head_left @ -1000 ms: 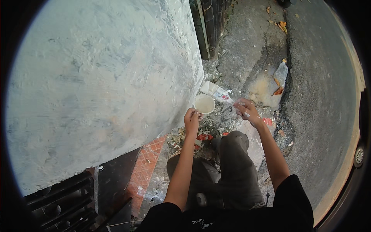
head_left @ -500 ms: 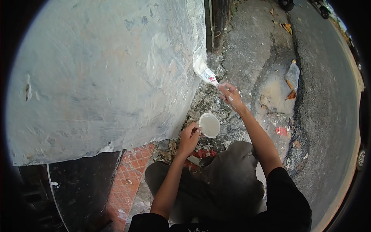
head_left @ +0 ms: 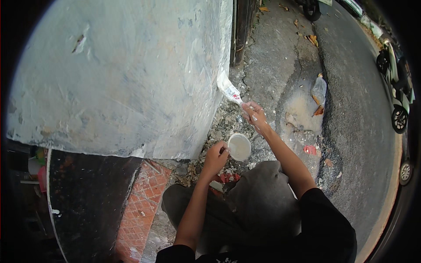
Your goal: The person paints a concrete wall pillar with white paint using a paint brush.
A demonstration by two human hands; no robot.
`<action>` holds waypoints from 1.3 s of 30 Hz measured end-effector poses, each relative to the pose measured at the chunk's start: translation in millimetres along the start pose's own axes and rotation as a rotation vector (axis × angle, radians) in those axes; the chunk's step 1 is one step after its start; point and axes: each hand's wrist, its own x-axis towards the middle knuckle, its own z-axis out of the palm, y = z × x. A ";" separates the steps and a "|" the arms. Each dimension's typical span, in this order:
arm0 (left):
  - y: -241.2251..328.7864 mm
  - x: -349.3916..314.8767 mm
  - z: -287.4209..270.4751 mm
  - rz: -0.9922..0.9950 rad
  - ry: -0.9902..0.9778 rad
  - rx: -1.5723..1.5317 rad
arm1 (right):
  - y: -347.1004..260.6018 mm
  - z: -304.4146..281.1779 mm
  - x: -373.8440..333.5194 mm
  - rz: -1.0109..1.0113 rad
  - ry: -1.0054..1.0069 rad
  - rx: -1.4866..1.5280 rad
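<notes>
My right hand [head_left: 254,116] is closed around the handle of a flat paintbrush [head_left: 230,91]. White paint coats the bristles, which touch the right-hand edge of a pale, blotchy white-painted wall [head_left: 118,83]. White specks mark the fingers of that hand. Lower and a little to the left, my left hand [head_left: 214,158] pinches the rim of a round whitish tub [head_left: 239,147]. Inside the tub lies a pale greyish-white liquid. The tub is upright, just above the rough ground in front of my knees; whether it rests there I cannot tell.
Past the wall edge stands a dark post [head_left: 239,35]. Crumbled concrete with a clear plastic bag [head_left: 319,91] and fallen leaves lies to the right, beside an asphalt road [head_left: 364,109] with parked vehicles. Orange tiles [head_left: 140,206] and a dark slab [head_left: 92,193] lie below the wall.
The whole view has turned slightly, showing more of the road and vehicles. The brush stays against the wall edge, its handle slightly steeper. The left hand keeps hold of the tub.
</notes>
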 end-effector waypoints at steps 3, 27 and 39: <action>-7.9 -0.8 -4.6 -0.044 -0.014 -0.069 | -8.1 -14.0 -16.3 0.038 0.084 -0.019; -14.1 2.7 -5.3 -0.096 -0.028 -0.038 | -4.5 -4.5 9.5 0.367 -0.299 0.584; -21.7 2.9 -2.0 -0.032 0.011 -0.049 | -6.3 -4.9 10.2 0.390 -0.345 0.652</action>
